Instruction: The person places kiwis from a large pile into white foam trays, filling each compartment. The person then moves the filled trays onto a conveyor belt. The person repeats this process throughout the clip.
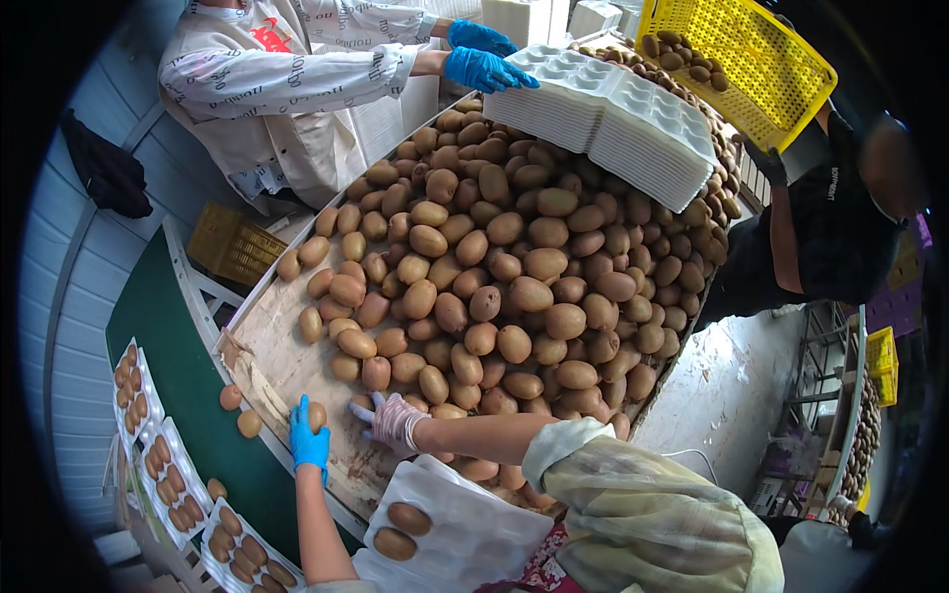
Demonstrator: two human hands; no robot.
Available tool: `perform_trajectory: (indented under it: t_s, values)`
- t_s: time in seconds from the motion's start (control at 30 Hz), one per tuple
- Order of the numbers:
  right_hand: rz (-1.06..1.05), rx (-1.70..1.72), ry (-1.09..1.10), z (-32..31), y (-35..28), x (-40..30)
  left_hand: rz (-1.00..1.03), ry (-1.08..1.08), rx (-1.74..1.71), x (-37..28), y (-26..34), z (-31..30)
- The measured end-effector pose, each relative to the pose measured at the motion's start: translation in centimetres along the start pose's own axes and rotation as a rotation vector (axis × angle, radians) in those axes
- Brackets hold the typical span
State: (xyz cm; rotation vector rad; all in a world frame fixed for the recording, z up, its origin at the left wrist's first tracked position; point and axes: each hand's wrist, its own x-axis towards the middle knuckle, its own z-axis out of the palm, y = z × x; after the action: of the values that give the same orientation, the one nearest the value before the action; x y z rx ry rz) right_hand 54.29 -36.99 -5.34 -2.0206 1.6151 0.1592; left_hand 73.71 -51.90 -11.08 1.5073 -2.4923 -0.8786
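Observation:
My left hand [309,443], in a blue glove, holds a kiwifruit [317,418] above the near left border of the wooden sorting table [285,374]. My right hand [391,422], in a pale striped glove, reaches to the near edge of the kiwifruit pile [474,296]. Brown fruit shows by its fingers, but whether they grip it is unclear. Below my hands, a white moulded tray [474,530] rests tilted against the table. Two kiwifruit [400,531] lie in its cups; the other visible cups hold nothing.
Left is a green conveyor belt [196,385] with filled trays [172,482] and loose kiwifruit [249,424]. Across the table, a co-worker's blue-gloved hands [482,68] touch a tray stack [600,111]. Another person at right holds a tilted yellow crate [749,59] containing kiwifruit.

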Motion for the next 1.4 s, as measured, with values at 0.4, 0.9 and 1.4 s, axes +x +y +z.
perform_trajectory:
  t_s: [0.4,0.9,1.4]
  values:
    - [-0.061,-0.016,-0.012,-1.7,2.3,-1.0,-0.014,0.207,-0.426,-14.1,9.1,-6.0]
    - [-0.086,0.231,0.207,-3.9,-9.0,-14.7,-0.266,0.451,-0.166,-31.8,10.9,3.3]
    - [0.429,0.139,0.146,4.9,-10.3,-18.6,-0.139,0.448,-0.292,-34.7,10.1,8.6]
